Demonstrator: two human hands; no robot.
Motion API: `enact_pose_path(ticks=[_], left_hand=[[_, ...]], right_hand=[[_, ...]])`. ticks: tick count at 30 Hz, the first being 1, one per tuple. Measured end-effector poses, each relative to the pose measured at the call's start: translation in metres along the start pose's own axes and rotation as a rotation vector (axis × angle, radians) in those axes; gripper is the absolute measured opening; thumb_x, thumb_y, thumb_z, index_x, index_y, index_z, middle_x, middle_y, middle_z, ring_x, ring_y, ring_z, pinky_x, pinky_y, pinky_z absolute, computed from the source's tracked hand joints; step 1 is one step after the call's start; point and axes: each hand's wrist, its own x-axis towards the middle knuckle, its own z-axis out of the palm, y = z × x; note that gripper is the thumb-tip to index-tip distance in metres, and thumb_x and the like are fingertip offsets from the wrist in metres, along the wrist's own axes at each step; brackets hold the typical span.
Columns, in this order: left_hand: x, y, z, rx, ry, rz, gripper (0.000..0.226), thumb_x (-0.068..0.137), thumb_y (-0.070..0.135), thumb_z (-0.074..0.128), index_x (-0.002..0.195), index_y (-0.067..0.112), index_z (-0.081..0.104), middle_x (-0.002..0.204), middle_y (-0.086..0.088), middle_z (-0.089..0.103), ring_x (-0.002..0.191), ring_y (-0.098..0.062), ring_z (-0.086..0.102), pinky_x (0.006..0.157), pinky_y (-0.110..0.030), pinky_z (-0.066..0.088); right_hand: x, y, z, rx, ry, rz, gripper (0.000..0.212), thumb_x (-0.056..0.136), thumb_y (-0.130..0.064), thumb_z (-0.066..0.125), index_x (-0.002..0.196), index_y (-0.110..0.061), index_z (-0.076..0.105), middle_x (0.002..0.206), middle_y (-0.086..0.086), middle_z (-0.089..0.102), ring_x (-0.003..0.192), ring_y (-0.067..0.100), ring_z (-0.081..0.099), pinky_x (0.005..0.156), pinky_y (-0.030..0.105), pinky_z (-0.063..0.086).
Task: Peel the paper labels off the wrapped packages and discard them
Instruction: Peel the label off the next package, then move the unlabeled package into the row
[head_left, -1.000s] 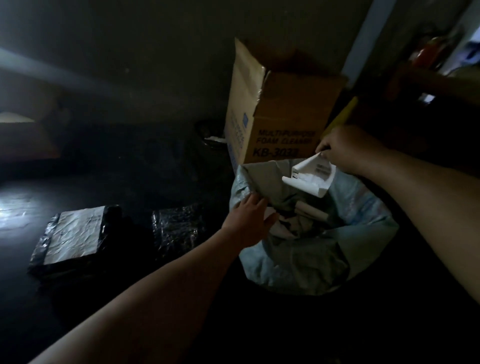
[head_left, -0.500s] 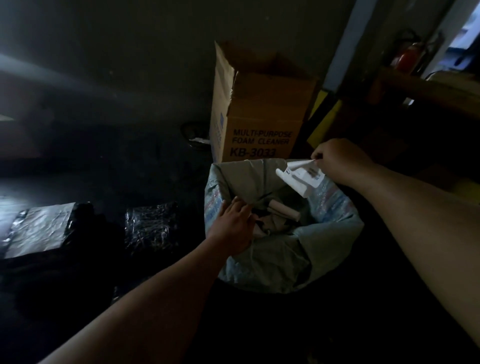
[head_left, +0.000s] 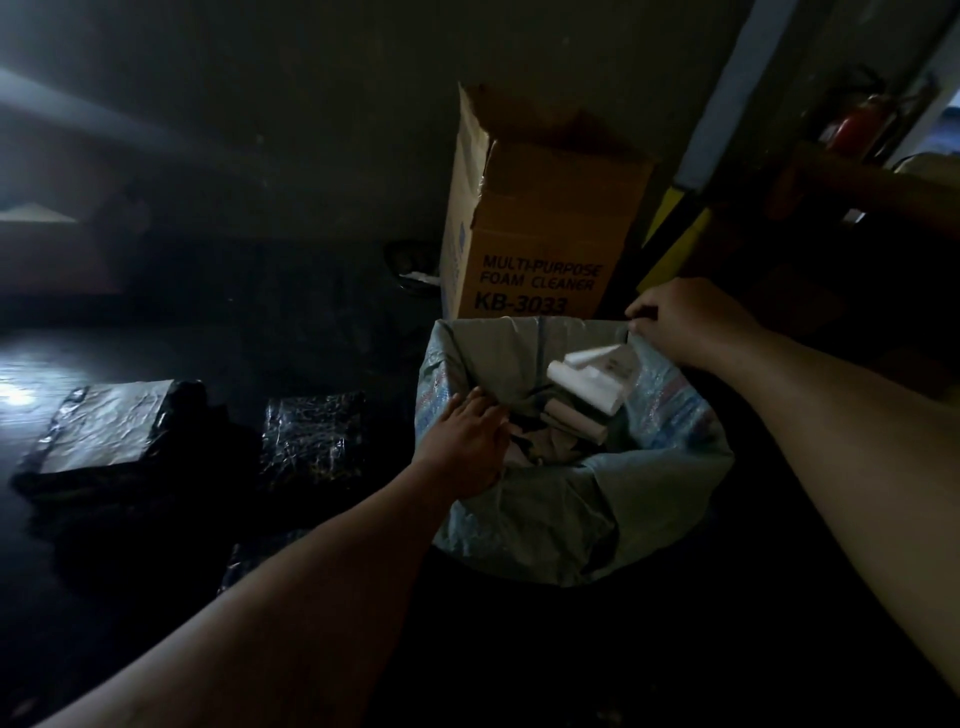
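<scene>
Dark floor (head_left: 156, 332) surrounded the bag (head_left: 649, 519): left hand (head_left: 467, 447) flat on its near rim, right hand (head_left: 685, 327) curled at its far rim beside a label (head_left: 587, 379), grip unclear.

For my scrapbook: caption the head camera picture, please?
Crumpled white paper label over grey plastic-lined bin, between left hand and right hand.

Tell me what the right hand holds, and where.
Cannot be told: the right hand curls at the bag's far rim, the white label just below it.

Dim storeroom: foam-cleaner carton (head_left: 540, 228), fire extinguisher (head_left: 857, 127), lined bin (head_left: 649, 519) w/ scraps (head_left: 571, 421)
</scene>
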Motion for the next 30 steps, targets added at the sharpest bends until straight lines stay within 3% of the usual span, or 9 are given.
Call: enact_pose_path(ticks=[10,15,23,26,30], left_hand=[[0.0,0.006,-0.008,0.064,-0.06,-0.008,0.049,0.104,0.037,0.035,0.148,0.016,0.037,0.158,-0.01,0.028,0.151,-0.028,0.009,0.123,-0.042,0.005],[-0.006,-0.014,-0.027,0.008,-0.017,-0.1,0.065,0.095,0.052,0.047,0.15,0.022,0.03,0.158,-0.008,0.025,0.141,-0.034,0.032,0.111,-0.05,0.035],[-0.114,-0.117,-0.058,0.113,0.038,-0.413,0.069,0.091,0.055,0.055,0.149,0.023,0.034,0.157,-0.006,0.027,0.139,-0.029,0.038,0.106,-0.042,0.037],[-0.162,-0.147,-0.059,0.113,0.048,-0.515,0.066,0.092,0.055,0.053,0.147,0.023,0.036,0.156,-0.007,0.029,0.138,-0.029,0.04,0.106,-0.042,0.038],[-0.232,-0.181,-0.05,0.103,-0.015,-0.706,0.067,0.097,0.055,0.044,0.152,0.022,0.029,0.162,-0.009,0.018,0.147,-0.027,0.025,0.116,-0.04,0.026]], right_hand=[[-0.012,-0.017,0.01,0.073,-0.023,-0.044,0.027,0.092,-0.035,0.061,0.111,-0.018,0.068,0.112,0.008,0.068,0.098,0.023,0.062,0.082,0.035,0.052],[-0.01,-0.065,0.043,0.181,-0.113,-0.135,0.031,0.091,-0.036,0.062,0.117,-0.019,0.066,0.118,0.006,0.066,0.1,0.019,0.06,0.082,0.032,0.049],[-0.008,-0.173,0.13,0.384,-0.299,-0.257,0.038,0.089,-0.037,0.064,0.122,-0.018,0.062,0.111,0.005,0.067,0.088,0.014,0.058,0.076,0.025,0.041],[-0.009,-0.206,0.167,0.437,-0.356,-0.263,0.045,0.088,-0.041,0.064,0.127,-0.019,0.059,0.119,0.006,0.065,0.099,0.019,0.062,0.079,0.025,0.043],[-0.011,-0.235,0.216,0.438,-0.408,-0.226,0.05,0.087,-0.045,0.063,0.13,-0.02,0.057,0.124,0.009,0.062,0.109,0.025,0.061,0.085,0.029,0.047]])
